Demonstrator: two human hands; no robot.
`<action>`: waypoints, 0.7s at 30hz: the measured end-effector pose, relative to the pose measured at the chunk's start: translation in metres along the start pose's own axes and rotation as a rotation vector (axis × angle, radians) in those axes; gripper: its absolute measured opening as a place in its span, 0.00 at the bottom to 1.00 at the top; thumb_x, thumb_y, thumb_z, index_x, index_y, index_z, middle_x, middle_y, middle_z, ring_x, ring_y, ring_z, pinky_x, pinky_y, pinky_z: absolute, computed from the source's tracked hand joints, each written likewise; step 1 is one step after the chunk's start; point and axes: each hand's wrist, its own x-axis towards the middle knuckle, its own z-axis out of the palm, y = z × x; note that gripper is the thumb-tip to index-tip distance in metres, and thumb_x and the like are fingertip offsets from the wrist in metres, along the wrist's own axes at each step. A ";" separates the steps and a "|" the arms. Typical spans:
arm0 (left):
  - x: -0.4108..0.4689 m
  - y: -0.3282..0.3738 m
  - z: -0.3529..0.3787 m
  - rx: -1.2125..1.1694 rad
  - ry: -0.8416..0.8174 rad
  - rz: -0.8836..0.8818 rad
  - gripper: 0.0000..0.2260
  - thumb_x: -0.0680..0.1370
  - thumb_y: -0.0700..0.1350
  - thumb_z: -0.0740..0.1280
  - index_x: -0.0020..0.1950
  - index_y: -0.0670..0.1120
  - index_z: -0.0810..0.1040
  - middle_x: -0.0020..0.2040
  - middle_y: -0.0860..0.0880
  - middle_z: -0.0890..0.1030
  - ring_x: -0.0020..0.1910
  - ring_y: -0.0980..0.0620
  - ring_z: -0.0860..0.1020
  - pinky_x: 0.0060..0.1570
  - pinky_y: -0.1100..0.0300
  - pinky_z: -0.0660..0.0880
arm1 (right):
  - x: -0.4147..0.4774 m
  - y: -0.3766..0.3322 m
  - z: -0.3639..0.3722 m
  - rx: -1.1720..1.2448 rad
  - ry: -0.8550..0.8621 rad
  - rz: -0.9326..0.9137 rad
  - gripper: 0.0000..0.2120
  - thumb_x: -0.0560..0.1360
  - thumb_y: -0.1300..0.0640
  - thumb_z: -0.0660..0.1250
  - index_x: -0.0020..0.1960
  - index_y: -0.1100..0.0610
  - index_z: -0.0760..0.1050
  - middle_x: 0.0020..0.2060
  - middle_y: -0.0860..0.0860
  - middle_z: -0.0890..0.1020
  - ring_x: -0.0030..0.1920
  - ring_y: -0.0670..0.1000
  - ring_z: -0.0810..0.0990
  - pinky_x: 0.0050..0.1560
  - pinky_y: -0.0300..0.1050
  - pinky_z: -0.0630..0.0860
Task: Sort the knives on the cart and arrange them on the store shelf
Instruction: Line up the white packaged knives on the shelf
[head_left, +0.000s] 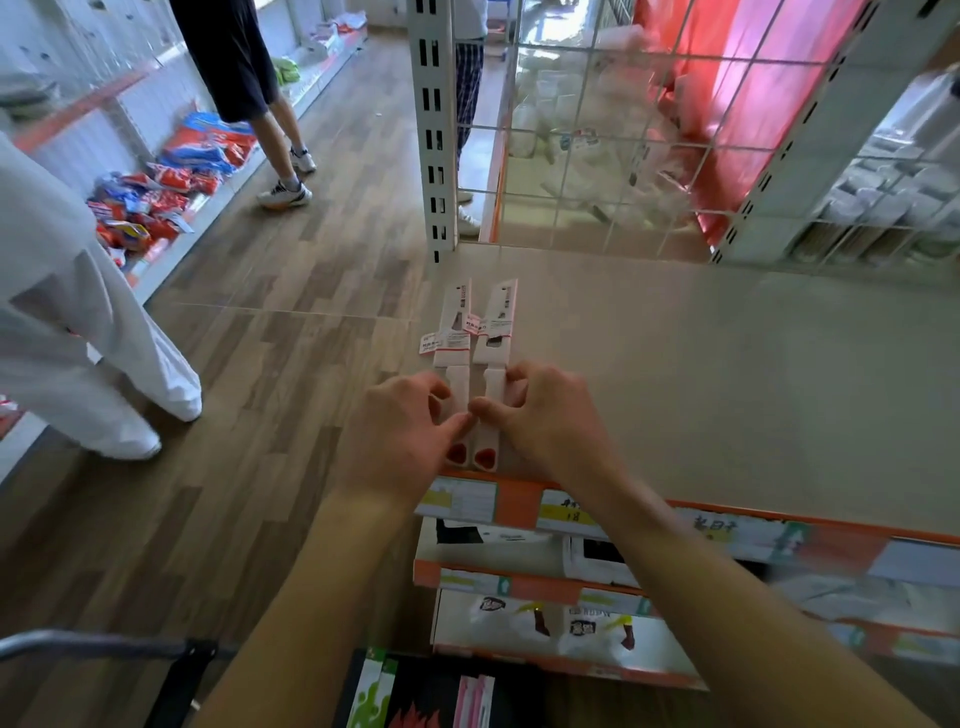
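On the smooth beige shelf (727, 389), hands (400, 431) (545, 415) pinch two slim card-sleeved knives (460, 358).

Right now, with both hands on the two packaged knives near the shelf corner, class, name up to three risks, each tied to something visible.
The left knife lies near the left edge of the shelf; a nudge from the left hand holding it could drop it to the floor.
The right hand pinches the right knife; the packs nearly touch, so shifting one may skew the other.
Also, paper tags stick out from the packs and could snag or tear.
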 end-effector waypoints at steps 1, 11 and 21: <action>0.000 0.000 0.000 0.009 0.007 0.014 0.16 0.73 0.50 0.70 0.57 0.45 0.78 0.50 0.47 0.80 0.41 0.55 0.76 0.37 0.68 0.71 | -0.001 0.000 0.001 -0.026 0.003 -0.024 0.18 0.72 0.52 0.70 0.58 0.60 0.75 0.49 0.54 0.82 0.40 0.45 0.75 0.38 0.32 0.73; -0.006 0.001 0.000 0.014 -0.001 0.008 0.17 0.74 0.49 0.69 0.61 0.45 0.76 0.56 0.47 0.80 0.49 0.51 0.79 0.47 0.64 0.73 | -0.007 0.000 0.001 -0.034 -0.006 -0.073 0.14 0.73 0.55 0.69 0.57 0.60 0.77 0.34 0.45 0.75 0.29 0.38 0.71 0.29 0.21 0.69; -0.010 0.001 0.005 0.020 0.010 -0.033 0.16 0.75 0.48 0.68 0.60 0.44 0.77 0.55 0.46 0.80 0.48 0.49 0.79 0.47 0.62 0.72 | -0.011 -0.001 0.000 -0.009 -0.038 -0.046 0.11 0.75 0.59 0.67 0.56 0.62 0.75 0.30 0.43 0.70 0.20 0.34 0.72 0.20 0.22 0.63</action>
